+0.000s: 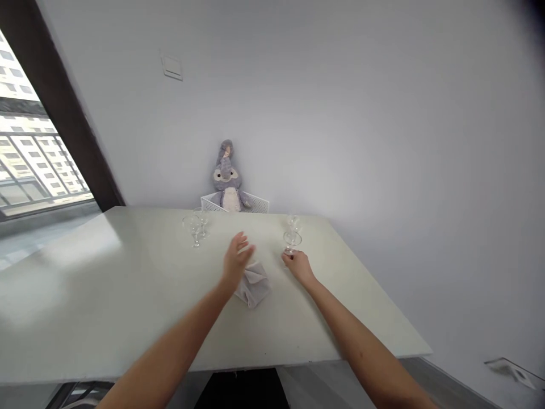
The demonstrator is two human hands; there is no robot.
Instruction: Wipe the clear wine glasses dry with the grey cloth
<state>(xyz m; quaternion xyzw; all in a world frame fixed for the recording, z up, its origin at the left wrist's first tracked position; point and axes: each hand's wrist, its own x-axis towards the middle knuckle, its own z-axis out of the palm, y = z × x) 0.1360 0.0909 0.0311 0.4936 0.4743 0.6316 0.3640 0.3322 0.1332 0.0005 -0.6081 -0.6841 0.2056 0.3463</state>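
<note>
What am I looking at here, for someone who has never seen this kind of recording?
There is no machine: these are a person's bare hands, seen in one picture from a camera worn on the head, looking forward and down. On the pale table, two clear glasses stand left of a crumpled cloth. The left hand is open near the cloth, holding nothing. The right hand has its fingers at the base of another glass; how firmly is unclear. A plush toy sits in a white basket by the wall.

Bare hands (299, 267) and bare forearms (183, 335), the right one bearing a small spot (361, 354).
</note>
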